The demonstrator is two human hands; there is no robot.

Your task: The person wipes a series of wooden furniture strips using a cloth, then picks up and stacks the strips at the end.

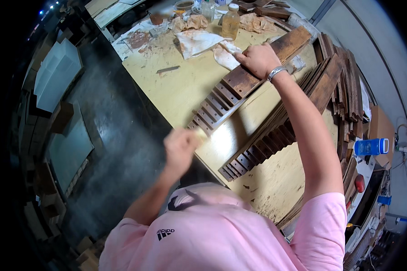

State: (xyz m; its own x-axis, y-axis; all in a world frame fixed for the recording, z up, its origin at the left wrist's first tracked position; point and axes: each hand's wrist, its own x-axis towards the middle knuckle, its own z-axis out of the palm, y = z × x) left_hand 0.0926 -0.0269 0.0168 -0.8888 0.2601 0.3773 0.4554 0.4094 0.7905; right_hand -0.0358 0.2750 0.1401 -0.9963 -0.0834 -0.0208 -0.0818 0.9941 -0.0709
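A long brown wooden piece [239, 82], its near end cut into a row of slats with small holes, lies slantwise across the worktable. My right hand [260, 61] is closed over its upper part and presses it down. At the slatted end, my left hand [180, 148] is curled and blurred by motion. A small pale pad [201, 134] shows at its fingers, touching or close to the last slats; its material is unclear. To the right, under my right forearm, lies a stack of similar slatted pieces [257, 156]. A stained white cloth [226, 54] lies beside my right hand.
The yellowish tabletop [163, 92] bears a thin dark strip [168, 69]. A bottle of amber liquid [230, 21] and crumpled brown paper [257, 22] stand at the back. More dark wooden strips [348, 81] are piled right, near a blue bottle [371, 147]. The table's left edge borders the floor.
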